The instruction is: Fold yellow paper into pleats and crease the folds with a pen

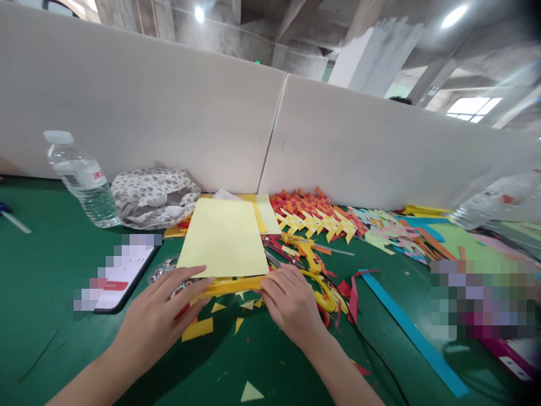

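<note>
Between my two hands a yellow paper strip point(236, 285) is stretched level, just above the green table. My left hand point(163, 304) pinches its left end, with the fingers reaching out long. At its other end, the fingers of my right hand point(291, 299) are closed on the strip. Right behind it lies a pale yellow paper sheet point(224, 237), close to the fingertips of both hands. A yellow scissor-like handle loop point(325, 293) lies beside my right hand, partly hidden by it. Beyond stands a yellow glue gun point(310, 248).
A phone point(127, 270) and a water bottle point(82, 180) are at left, near a patterned cloth bag point(154, 197). Woven paper pieces point(313, 211) lie against the white partition point(169, 107). A blue strip point(414, 332), a black cord point(372, 344) and paper scraps point(198, 328) are scattered about.
</note>
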The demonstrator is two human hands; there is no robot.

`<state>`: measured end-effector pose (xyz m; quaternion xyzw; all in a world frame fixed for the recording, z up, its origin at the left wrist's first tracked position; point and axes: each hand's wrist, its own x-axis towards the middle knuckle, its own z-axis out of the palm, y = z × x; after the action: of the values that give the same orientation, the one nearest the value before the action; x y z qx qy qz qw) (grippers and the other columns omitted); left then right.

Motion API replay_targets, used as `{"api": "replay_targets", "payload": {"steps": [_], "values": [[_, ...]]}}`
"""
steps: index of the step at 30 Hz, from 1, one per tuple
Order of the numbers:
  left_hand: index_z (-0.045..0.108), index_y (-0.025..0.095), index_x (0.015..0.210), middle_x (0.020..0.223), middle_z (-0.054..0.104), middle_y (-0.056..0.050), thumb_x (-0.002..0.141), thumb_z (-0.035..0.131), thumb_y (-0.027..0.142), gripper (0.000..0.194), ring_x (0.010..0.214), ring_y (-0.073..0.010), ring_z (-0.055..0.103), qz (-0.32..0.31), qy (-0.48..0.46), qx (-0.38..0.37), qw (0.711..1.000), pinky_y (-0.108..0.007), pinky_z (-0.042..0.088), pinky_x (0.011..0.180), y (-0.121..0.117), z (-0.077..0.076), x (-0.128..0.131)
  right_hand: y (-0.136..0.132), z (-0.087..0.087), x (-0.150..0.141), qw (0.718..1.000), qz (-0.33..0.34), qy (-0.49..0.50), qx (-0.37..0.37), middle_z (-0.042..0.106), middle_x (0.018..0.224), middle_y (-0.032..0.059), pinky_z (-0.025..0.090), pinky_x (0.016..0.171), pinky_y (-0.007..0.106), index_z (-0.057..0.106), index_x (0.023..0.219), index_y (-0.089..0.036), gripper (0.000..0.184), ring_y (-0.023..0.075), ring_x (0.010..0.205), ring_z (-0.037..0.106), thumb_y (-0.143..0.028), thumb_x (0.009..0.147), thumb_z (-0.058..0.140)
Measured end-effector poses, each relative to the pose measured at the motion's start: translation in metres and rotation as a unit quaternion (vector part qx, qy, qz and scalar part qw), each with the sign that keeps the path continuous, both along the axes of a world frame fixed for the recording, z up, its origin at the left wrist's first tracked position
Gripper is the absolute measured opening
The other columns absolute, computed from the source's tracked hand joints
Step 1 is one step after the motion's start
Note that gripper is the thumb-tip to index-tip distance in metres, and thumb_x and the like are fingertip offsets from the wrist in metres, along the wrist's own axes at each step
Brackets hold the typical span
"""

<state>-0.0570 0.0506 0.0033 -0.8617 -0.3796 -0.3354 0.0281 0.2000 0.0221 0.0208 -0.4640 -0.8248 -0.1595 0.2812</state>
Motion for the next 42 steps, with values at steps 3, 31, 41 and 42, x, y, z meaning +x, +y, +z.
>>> {"api": "replay_targets", "payload": {"steps": [3, 31, 41, 42], "values": [[0.059, 0.027, 0.114, 0.114, 0.064, -0.006, 0.088, 0.054, 0.026, 0.026, 0.101, -0.0230, 0.060, -0.013, 0.047, 0.091, 0.995, -0.038, 0.050, 0.087, -0.001, 0.001, -0.002, -0.001, 0.000, -0.001, 1.000, 0.006, -0.014, 0.009, 0.063, 0.075, 0.0041, 0.042, 0.085, 0.034, 0.059, 0.077, -0.017, 0.018, 0.0160, 0.073, 0.054, -0.009, 0.088, 0.047], [0.069, 0.024, 0.087, 0.085, 0.072, -0.002, 0.077, 0.066, 0.039, 0.019, 0.073, -0.0185, 0.068, -0.008, -0.225, -0.371, 0.901, -0.022, 0.054, 0.061, -0.012, 0.002, 0.019, -0.007, -0.005, -0.016, 0.997, 0.052, 0.037, -0.039, 0.067, 0.087, 0.0072, 0.041, 0.085, 0.037, 0.056, 0.099, -0.016, 0.018, 0.0192, 0.080, 0.059, -0.025, 0.096, 0.041], [0.061, 0.018, 0.078, 0.070, 0.065, 0.001, 0.060, 0.078, 0.044, 0.036, 0.063, -0.0147, 0.062, -0.014, -0.359, -0.583, 0.729, -0.022, 0.049, 0.056, -0.006, 0.009, 0.019, -0.012, 0.010, -0.005, 0.960, 0.038, 0.131, -0.244, 0.058, 0.070, -0.0001, 0.032, 0.054, 0.023, 0.052, 0.085, -0.020, 0.014, 0.0129, 0.059, 0.051, -0.027, 0.094, 0.044], [0.063, 0.017, 0.080, 0.071, 0.067, 0.000, 0.062, 0.077, 0.044, 0.036, 0.064, -0.0154, 0.063, -0.030, -0.341, -0.611, 0.713, -0.022, 0.049, 0.058, -0.007, 0.009, 0.019, -0.014, 0.011, -0.006, 0.953, 0.040, 0.140, -0.265, 0.059, 0.071, -0.0003, 0.033, 0.054, 0.023, 0.052, 0.085, -0.020, 0.013, 0.0127, 0.060, 0.052, -0.027, 0.093, 0.044]]}}
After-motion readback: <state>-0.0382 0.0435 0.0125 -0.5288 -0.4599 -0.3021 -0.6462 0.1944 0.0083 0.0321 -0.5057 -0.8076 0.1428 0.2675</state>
